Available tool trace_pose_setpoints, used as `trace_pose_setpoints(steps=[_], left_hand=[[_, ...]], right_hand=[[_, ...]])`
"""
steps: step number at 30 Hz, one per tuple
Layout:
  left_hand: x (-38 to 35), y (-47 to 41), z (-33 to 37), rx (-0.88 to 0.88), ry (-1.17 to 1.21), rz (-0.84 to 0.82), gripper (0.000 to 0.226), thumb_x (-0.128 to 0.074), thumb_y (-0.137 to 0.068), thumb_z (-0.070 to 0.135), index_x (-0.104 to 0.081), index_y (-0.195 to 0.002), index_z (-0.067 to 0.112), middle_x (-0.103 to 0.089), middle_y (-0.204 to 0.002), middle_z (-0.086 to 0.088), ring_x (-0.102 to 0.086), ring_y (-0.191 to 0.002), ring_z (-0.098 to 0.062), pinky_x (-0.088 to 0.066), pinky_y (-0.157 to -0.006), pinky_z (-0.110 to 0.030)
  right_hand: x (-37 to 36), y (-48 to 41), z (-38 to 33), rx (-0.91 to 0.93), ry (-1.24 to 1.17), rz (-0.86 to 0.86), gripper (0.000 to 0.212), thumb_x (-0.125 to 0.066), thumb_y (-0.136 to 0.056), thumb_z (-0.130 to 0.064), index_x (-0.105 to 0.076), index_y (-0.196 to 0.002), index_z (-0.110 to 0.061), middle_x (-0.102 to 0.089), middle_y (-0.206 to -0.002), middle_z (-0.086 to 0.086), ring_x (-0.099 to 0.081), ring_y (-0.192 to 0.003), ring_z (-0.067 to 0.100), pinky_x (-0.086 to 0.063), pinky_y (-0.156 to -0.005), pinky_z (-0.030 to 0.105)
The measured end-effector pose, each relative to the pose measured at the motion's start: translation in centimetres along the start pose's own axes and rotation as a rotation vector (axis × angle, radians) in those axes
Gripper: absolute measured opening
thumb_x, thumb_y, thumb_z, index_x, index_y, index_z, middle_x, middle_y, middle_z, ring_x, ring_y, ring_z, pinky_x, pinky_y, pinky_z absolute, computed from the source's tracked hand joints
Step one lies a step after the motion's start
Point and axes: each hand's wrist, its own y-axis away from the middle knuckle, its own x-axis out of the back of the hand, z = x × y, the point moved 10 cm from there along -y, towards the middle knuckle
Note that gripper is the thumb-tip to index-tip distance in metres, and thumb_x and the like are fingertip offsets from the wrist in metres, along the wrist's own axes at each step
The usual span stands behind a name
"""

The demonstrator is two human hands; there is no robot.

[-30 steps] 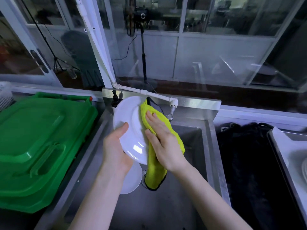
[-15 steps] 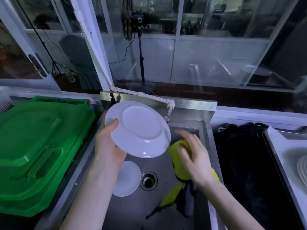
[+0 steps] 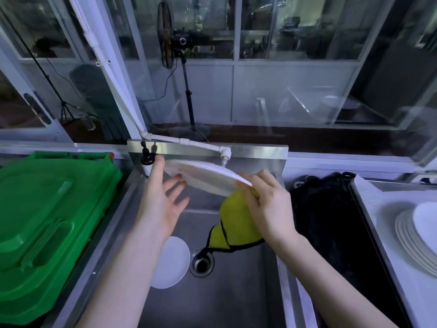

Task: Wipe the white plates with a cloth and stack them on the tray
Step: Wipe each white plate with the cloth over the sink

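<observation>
1. As you look down from the head view, you have two hands over the steel sink (image 3: 236, 299): your left hand (image 3: 163, 204) and your right hand (image 3: 267, 207).
2. Count the plates next. One white plate (image 3: 203, 177) is in the air. One second plate (image 3: 173, 261) lies flat on the sink floor just left of the drain (image 3: 201, 259). A stack of plates (image 3: 411, 237) sits on the tray (image 3: 378, 197) at your right. The frame edge cuts that stack, so it is perhaps five or six rims with one more on top.
3. You have one yellow cloth (image 3: 234, 221), edged in black, hanging from your right hand towards the drain.
4. The white plate is above the sink, just below the tap pipe (image 3: 189, 141). It is plain, tilted nearly edge-on with its right side lower, and smeared by motion.
5. Your right hand's fingers curl over the plate's right rim, pinching plate and cloth together. Your left hand is spread with straight fingers, gripping nothing, just beside the left rim.
6. One green plastic lid (image 3: 47, 209) lies to your left, and one black bundle (image 3: 331, 221) lies between sink and tray.
</observation>
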Motion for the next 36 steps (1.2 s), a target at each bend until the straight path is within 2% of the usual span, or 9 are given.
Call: trace_pose_setpoints(steps=[4,10,13,17,20,23,27,32,36], left_hand=[[-0.8,0.6,0.8,-0.235,-0.447,-0.024,0.044,-0.063,-0.072,0.056,-0.058,-0.115,0.059,-0.062,-0.125,0.017,-0.055,-0.122,-0.003,-0.041,-0.101,-0.042],[-1.2,0.7,-2.6,-0.245,-0.562,-0.070,0.033,-0.071,-0.087,0.020,-0.068,-0.097,0.051,-0.075,-0.098,0.014,-0.073,-0.094,-0.010,-0.060,-0.066,-0.026],[-2.8,0.9,-4.7,-0.214,-0.560,-0.109,0.026,-0.068,-0.093,0.012,-0.071,-0.098,0.038,-0.077,-0.097,0.012,-0.073,-0.086,-0.010,-0.060,-0.062,-0.027],[-6.3,1.1,-6.5,-0.178,-0.509,-0.150,0.026,-0.066,-0.095,0.006,-0.072,-0.093,0.031,-0.076,-0.082,0.014,-0.070,-0.073,-0.008,-0.059,-0.063,-0.032],[-8.7,1.3,-7.8,-0.125,-0.467,-0.194,0.026,-0.067,-0.094,0.006,-0.072,-0.088,0.030,-0.075,-0.076,0.016,-0.070,-0.071,-0.007,-0.058,-0.058,-0.028],[-10.9,1.6,-9.9,-0.041,-0.411,-0.231,0.024,-0.067,-0.094,0.004,-0.072,-0.088,0.027,-0.074,-0.081,0.008,-0.067,-0.081,-0.017,-0.058,-0.070,-0.036],[-14.8,3.6,-13.0,0.032,-0.375,-0.328,0.022,-0.066,-0.094,0.003,-0.069,-0.092,0.024,-0.071,-0.092,0.003,-0.067,-0.081,-0.017,-0.055,-0.049,-0.023],[-19.9,7.9,-17.3,0.110,-0.409,-0.505,0.021,-0.064,-0.096,0.002,-0.064,-0.092,0.022,-0.070,-0.095,-0.004,-0.068,-0.079,-0.022,-0.061,-0.054,-0.030],[-23.9,10.5,-20.9,0.156,-0.477,-0.628,0.013,-0.064,-0.097,0.005,-0.063,-0.102,0.017,-0.070,-0.102,-0.007,-0.070,-0.089,-0.024,-0.059,-0.057,-0.026]], right_hand=[[1.5,-0.5,5.8,-0.319,-0.179,-0.064,0.049,-0.068,-0.091,-0.028,-0.041,-0.057,-0.007,-0.040,-0.055,-0.002,-0.039,-0.053,0.016,-0.028,-0.051,0.025],[2.1,3.3,12.1,-0.718,-0.503,-0.217,0.048,-0.074,-0.084,-0.037,-0.064,-0.079,0.009,-0.063,-0.074,0.031,-0.058,-0.064,0.025,-0.054,-0.064,0.051],[4.2,5.6,14.0,-0.804,-0.573,-0.153,0.045,-0.078,-0.080,-0.036,-0.064,-0.076,0.007,-0.064,-0.067,0.019,-0.061,-0.061,0.026,-0.052,-0.057,0.039],[8.6,7.1,15.0,-0.778,-0.506,-0.039,0.006,-0.078,-0.080,-0.029,-0.076,-0.086,-0.026,-0.075,-0.079,-0.003,-0.071,-0.071,0.014,-0.058,-0.062,0.027],[12.1,9.0,15.4,-0.806,-0.444,0.042,0.019,-0.078,-0.079,-0.025,-0.073,-0.089,-0.041,-0.074,-0.082,-0.012,-0.070,-0.074,0.005,-0.053,-0.061,0.018],[14.7,11.6,15.7,-0.880,-0.334,0.074,0.017,-0.077,-0.080,-0.025,-0.073,-0.087,-0.040,-0.072,-0.079,-0.016,-0.067,-0.074,0.000,-0.050,-0.067,0.023],[19.0,14.7,16.3,-0.978,-0.172,0.175,0.010,-0.071,-0.087,-0.034,-0.077,-0.081,-0.029,-0.074,-0.079,-0.013,-0.067,-0.086,0.009,-0.052,-0.080,0.033],[25.2,17.8,17.6,-1.025,-0.034,0.318,0.005,-0.077,-0.080,-0.021,-0.074,-0.077,-0.023,-0.071,-0.068,-0.012,-0.061,-0.063,-0.003,-0.047,-0.057,0.014],[29.1,21.1,20.0,-1.094,-0.037,0.381,0.006,-0.077,-0.080,-0.021,-0.074,-0.077,-0.026,-0.071,-0.069,-0.017,-0.065,-0.068,0.003,-0.051,-0.060,0.020]])
